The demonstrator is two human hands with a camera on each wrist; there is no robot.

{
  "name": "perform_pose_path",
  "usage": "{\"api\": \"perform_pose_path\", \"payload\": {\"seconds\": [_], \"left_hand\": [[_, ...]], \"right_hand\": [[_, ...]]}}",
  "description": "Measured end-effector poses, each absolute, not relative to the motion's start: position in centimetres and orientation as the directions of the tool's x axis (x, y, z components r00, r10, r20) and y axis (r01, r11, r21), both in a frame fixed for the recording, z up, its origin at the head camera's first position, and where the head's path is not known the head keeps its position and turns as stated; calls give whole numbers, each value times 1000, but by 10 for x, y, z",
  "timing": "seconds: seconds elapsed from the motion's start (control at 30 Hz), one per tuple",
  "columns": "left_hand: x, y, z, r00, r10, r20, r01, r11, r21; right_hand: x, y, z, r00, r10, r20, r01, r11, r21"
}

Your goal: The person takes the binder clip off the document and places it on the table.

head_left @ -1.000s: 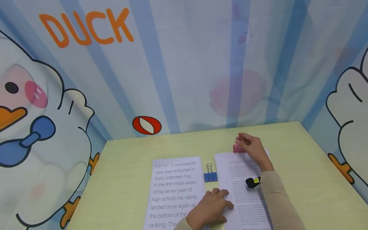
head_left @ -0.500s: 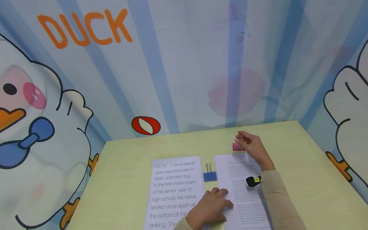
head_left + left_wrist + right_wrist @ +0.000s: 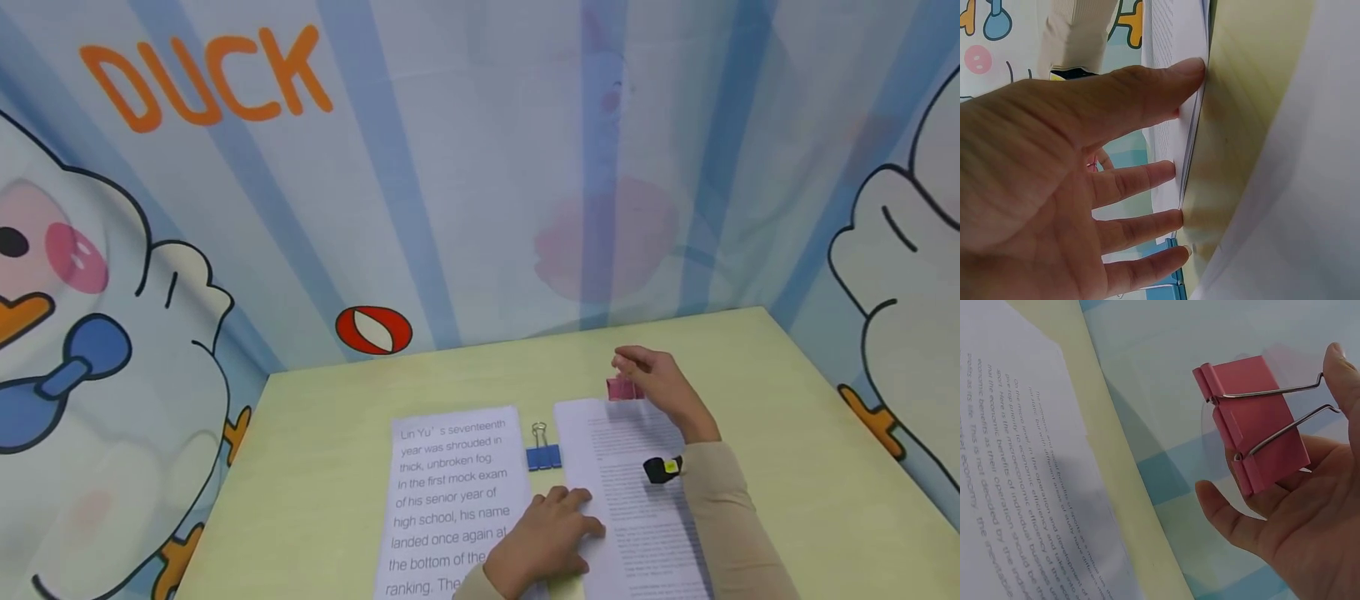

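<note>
In the head view my right hand (image 3: 663, 392) holds a pink binder clip (image 3: 622, 389) over the top edge of the right-hand sheets (image 3: 581, 433). The right wrist view shows the pink binder clip (image 3: 1260, 425) apart from the paper, my thumb at the end of its wire handles and fingers behind its body. My left hand (image 3: 543, 537) rests with fingers spread along the left edge of those sheets. Seen from the left wrist, the thumb of my left hand (image 3: 1085, 156) lies on the page edge, and the fingertips line that edge.
A blue binder clip (image 3: 543, 457) lies between the two paper stacks, handles pointing away. The left-hand paper (image 3: 450, 500) carries large print and partly lies under my left hand. Behind the pale yellow table (image 3: 322, 467) hangs a curtain with duck pictures.
The pink binder clip came away slightly from the top edge of the right-hand sheets, then dipped back close to it. The left hand stayed in place; the head view shifted a little.
</note>
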State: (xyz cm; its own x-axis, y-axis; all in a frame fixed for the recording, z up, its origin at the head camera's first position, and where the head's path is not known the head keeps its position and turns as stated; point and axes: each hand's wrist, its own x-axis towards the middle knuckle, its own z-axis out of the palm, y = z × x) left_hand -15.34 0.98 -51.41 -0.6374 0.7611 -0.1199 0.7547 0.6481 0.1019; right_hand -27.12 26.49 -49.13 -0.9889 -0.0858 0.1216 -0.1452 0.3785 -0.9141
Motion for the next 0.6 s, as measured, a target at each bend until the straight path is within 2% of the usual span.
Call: {"api": "perform_pose_path", "payload": {"seconds": [0.17,0.6], "left_hand": [[-153,11,-513,-642,758,-115,750,652,108],[-152,12,-513,-647,755,-107,743,656,132]], "right_hand": [[-269,270,-489,-988,-85,130,-153,387,-909],[-252,290,-481,-996,-67,56,-79,416,-906]]}}
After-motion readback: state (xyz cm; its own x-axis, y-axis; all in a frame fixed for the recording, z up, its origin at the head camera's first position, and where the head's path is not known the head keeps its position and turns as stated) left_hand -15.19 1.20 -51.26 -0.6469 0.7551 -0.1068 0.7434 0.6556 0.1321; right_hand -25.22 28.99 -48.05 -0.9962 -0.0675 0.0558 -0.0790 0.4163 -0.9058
